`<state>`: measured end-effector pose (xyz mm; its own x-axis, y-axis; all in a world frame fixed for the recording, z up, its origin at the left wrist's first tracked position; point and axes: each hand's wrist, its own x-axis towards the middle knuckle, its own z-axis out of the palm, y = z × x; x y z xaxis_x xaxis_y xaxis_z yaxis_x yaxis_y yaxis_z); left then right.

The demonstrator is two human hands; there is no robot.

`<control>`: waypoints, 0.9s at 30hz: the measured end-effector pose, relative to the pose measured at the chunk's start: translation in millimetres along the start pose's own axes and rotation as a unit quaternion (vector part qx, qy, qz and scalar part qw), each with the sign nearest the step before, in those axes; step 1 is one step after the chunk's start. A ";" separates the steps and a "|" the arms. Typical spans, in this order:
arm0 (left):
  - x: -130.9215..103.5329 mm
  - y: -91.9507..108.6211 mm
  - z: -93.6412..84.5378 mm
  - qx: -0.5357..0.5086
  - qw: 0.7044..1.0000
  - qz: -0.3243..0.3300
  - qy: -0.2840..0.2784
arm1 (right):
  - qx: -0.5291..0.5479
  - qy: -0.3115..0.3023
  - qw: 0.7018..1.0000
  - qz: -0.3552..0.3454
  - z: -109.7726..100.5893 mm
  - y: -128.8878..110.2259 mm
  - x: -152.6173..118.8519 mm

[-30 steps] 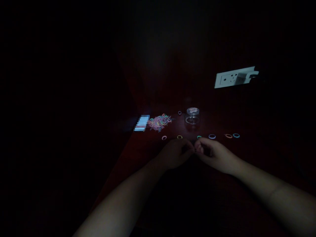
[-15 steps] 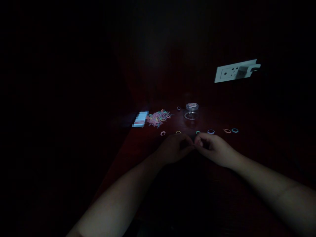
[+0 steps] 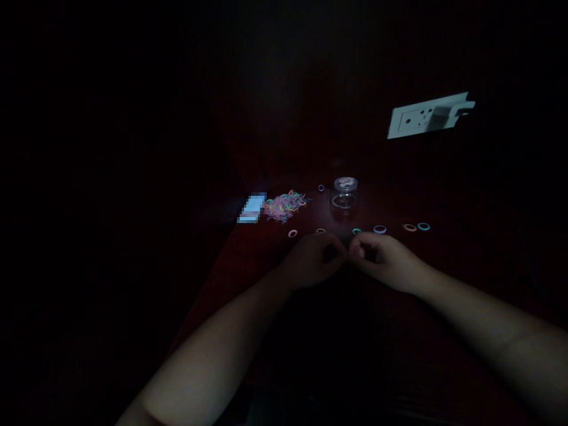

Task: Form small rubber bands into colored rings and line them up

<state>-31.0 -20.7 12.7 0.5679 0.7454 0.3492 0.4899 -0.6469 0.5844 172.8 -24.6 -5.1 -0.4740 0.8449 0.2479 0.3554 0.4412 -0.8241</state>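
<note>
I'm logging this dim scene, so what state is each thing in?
Left hand: fingertips pinched, contents unclear
Right hand: fingertips pinched, contents unclear
Jar: upright, lid on
Bands: heaped loosely
Front rings: spaced in a row
Blurred screen: lit
Wall socket: plug inserted

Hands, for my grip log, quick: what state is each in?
Left hand: pinched closed; too dark to tell what, if anything, it holds.
Right hand: pinched closed; contents likewise unclear.

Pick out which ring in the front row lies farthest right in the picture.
The blue ring: it ends the row, just right of the orange ring.
</note>
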 end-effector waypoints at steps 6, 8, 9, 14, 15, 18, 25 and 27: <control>-0.5 0.7 0.1 -0.021 0.999 -0.029 -0.008 | 0.006 -0.016 1.000 -0.007 -0.5 -0.7 -2.3; -0.4 1.0 0.0 -0.027 0.999 -0.028 -0.010 | 0.006 -0.020 1.000 -0.008 -1.1 -1.5 -2.7; -0.3 1.2 -0.1 -0.028 0.999 -0.029 -0.011 | 0.006 -0.022 1.000 -0.008 -1.4 -2.0 -2.7; -0.1 1.2 -0.9 -0.019 0.999 -0.042 -0.003 | 0.002 -0.024 1.000 -0.001 -2.2 -3.2 -2.5; -0.1 1.2 -1.1 -0.017 0.999 -0.039 0.000 | 0.001 -0.025 1.000 0.001 -2.1 -2.7 -2.4; -0.3 1.5 -1.6 -0.027 0.999 -0.028 -0.002 | 0.000 -0.017 1.000 -0.002 -1.7 -0.4 -2.1; -1.8 2.6 -2.6 -0.040 0.998 -0.015 -0.042 | -0.012 -0.009 1.000 -0.005 -1.4 -2.9 -2.1; -1.6 2.5 -2.8 -0.042 0.998 -0.003 -0.051 | -0.014 -0.013 1.000 0.002 -1.5 -4.7 -2.3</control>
<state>-32.6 -23.1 15.6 0.6318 0.7261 0.2714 0.4391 -0.6238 0.6466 173.4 -28.2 -1.0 -0.4935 0.8387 0.2303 0.3805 0.4463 -0.8100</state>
